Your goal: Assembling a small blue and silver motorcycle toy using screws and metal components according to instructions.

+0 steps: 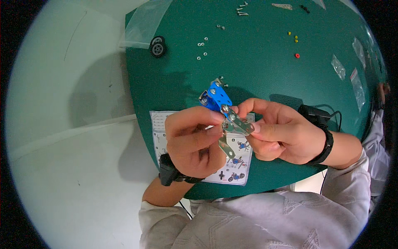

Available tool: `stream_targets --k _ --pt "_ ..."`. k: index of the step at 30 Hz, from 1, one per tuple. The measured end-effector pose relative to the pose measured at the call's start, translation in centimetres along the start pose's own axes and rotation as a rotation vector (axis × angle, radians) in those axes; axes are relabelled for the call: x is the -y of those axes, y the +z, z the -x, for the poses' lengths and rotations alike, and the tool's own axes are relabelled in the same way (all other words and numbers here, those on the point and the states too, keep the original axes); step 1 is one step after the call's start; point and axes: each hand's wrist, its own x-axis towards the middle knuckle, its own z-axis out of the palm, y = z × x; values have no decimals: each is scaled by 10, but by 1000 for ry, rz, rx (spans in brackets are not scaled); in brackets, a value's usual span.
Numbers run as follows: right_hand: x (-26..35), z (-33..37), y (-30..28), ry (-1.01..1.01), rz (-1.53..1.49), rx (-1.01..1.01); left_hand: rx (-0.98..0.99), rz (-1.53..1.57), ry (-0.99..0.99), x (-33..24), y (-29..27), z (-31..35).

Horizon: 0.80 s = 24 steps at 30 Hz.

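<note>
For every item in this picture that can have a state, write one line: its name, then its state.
Left hand: pinching the assembly.
Right hand: pinching the silver strip at the assembly's end.
Metal assembly: blue plate and silver strips joined, held above the table.
Instruction sheet: flat on the green table, partly hidden by the hands.
Black wheels: lying loose, unattached.
Washers: scattered loose.
Plastic bags: lying flat.

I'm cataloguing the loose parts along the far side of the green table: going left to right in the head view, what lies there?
Black wheels → white washers → silver screws → yellow bits → clear bags.
</note>
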Motion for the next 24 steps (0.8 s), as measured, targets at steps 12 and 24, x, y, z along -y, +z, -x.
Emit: stream_targets --k 12,24 --pt "-8 5 10 -43 -66 -48 15 -14 21 1 -2 2" --pt "-9 -1 5 -74 -11 -21 -64 -67 -11 -5 3 4"
